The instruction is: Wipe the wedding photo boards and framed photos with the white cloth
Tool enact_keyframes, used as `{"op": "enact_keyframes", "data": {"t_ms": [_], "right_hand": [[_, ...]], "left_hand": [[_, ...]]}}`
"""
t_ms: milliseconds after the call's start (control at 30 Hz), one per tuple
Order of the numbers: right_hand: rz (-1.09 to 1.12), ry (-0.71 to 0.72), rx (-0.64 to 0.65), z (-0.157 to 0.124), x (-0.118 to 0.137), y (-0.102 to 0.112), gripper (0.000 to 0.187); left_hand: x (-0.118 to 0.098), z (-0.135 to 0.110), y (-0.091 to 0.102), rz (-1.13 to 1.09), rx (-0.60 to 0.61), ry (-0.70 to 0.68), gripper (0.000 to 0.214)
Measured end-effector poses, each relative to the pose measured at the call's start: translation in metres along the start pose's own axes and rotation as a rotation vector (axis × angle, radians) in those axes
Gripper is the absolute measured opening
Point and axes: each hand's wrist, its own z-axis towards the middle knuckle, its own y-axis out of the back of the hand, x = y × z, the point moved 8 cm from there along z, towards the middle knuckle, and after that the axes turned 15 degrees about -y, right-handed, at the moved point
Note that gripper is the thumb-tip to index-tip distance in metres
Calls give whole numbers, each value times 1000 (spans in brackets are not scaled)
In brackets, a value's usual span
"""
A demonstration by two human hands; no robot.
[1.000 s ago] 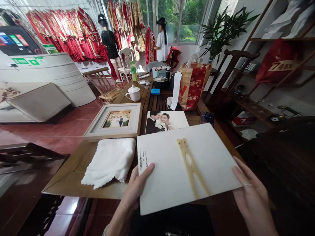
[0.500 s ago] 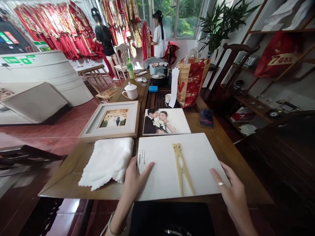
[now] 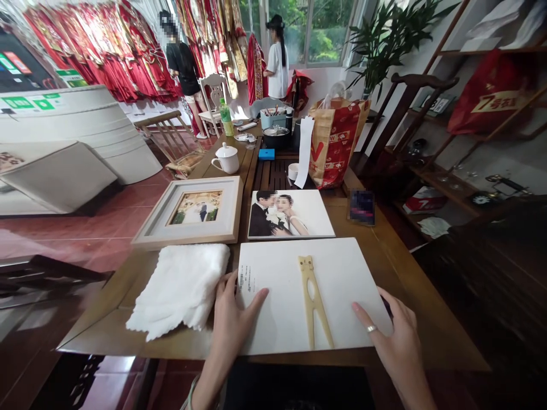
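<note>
A white board (image 3: 282, 285) with a cream wooden stand piece (image 3: 313, 302) down its middle lies flat on the wooden table (image 3: 419, 319), back side up. My left hand (image 3: 233, 319) rests on its left edge, thumb on top and fingers spread. Over the board's right corner my right hand (image 3: 391, 336), a ring on one finger, lies flat with fingers stretched out. A folded white towel (image 3: 182, 287) sits just left of the board. Beyond it lie a wedding photo print (image 3: 290, 213) and a framed photo (image 3: 192, 210).
A phone (image 3: 361, 206) lies right of the print. Farther back stand a white lidded cup (image 3: 226, 158), a red and gold bag (image 3: 337, 142), a pot and a green bottle. Two people stand by racks of red garments. Shelves and a dark chair fill the right.
The board, held tilted above the table a second ago, has come down flat on the table. Both hands moved from gripping its edges to resting on it.
</note>
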Motion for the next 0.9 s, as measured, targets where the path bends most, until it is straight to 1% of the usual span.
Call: {"op": "enact_keyframes", "data": {"t_ms": [133,267,367,467,600,667,700,767,833,867,900], "right_hand": [[-54,62,-32,0,2,-2,63],[-114,112,-73,-2,5,-2,65],[-128,133,-84,-6,9,0,64],[-134,136,-61,-7,11,1,62],[-157,171,-12,1,14,3,57],[-151,213,34,8,18,1,55],[-133,239,64,12,22,0,57],[-87,315,148,18,33,-5,66],[-58,413,236,23,46,-14,64],[-58,451,275,25,52,-19,58],[-59,474,305,28,56,-23,54]], "left_hand": [[0,1,-1,52,33,-3,59],[-1,2,-3,90,111,-26,53],[0,3,0,124,135,-8,56],[2,4,2,134,124,-4,58],[5,2,-4,158,110,-9,63],[1,-3,-5,193,120,-20,64],[-6,-6,-3,206,133,-43,62],[-27,-11,7,195,163,-148,54],[-49,-15,29,164,191,-296,46],[-55,-15,44,188,181,-352,45],[-51,-14,57,252,204,-356,48]]}}
